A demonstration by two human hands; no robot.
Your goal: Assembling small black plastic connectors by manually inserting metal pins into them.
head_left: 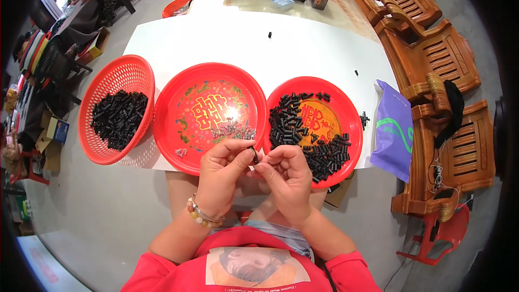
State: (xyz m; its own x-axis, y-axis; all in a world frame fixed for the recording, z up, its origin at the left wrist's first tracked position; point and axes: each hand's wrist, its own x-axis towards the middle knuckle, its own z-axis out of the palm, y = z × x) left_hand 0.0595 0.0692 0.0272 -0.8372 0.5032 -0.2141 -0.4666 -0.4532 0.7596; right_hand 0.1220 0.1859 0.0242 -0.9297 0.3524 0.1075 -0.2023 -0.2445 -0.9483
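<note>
Black piece (255, 156), small and narrow, is pinched in the left hand (224, 170).

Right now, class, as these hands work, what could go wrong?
The small black piece pinched in the left fingers could slip and perhaps drop off the near edge of the white table.
Small glinting bits lie loose in the middle tray; a bump might scatter them.
Black pieces heap near the rim of the right tray; some might tumble out onto the table.

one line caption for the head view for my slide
Left hand holds a black part, right hand beside it, by two red trays and a basket.
</note>
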